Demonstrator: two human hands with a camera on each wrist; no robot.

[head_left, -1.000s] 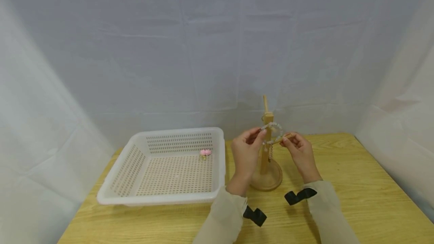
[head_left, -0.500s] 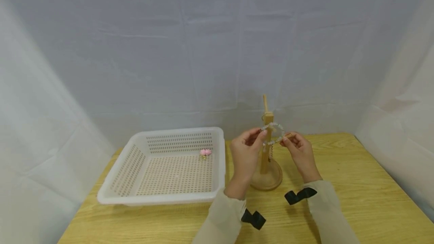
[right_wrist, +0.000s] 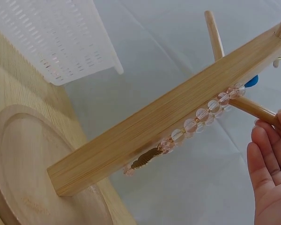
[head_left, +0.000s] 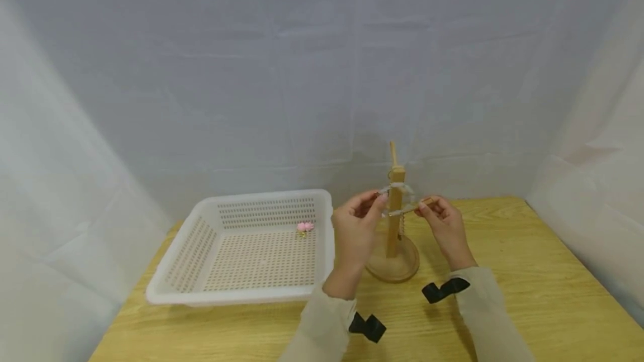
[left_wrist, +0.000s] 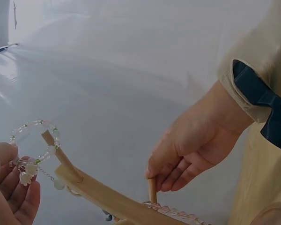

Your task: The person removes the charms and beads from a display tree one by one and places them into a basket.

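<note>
My left hand pinches a clear beaded bracelet between thumb and fingers. White flower charms and a short chain hang from it. In the left wrist view the bracelet's loop appears beside the top peg of a wooden display stand; whether the peg passes through it cannot be told. My right hand pinches the end of a side peg on that stand. From this peg hangs a bracelet of pink and clear round beads, with a gold-coloured piece at its lower part.
Left of the stand is a white perforated plastic basket. Inside it, near the back right corner, lies a pink item with gold-coloured parts. Both stand and basket are on a wooden table, with pale sheeting behind.
My left hand has shifted a little to the left with the clear bracelet, which is now turned to a different angle. My right hand stays on the side peg.
</note>
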